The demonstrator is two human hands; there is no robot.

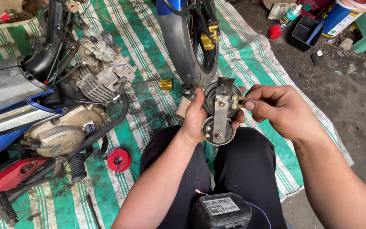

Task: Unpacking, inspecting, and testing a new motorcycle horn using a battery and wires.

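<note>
The left hand [196, 116] closes its grip around two round horns [219, 112] joined by a metal bracket [221, 114], holding them up over the person's lap. The right hand [276, 111] pinches something small at a terminal on the upper horn's right side; what it pinches is too small to tell. By the look of it, the work is at the terminal, and any next move there calls for a steady left hold. A battery [221, 210] rests between the knees. A motorcycle engine [70, 123] lies left on the striped tarp [149, 114], a red wire spool [119, 160] near it.
</note>
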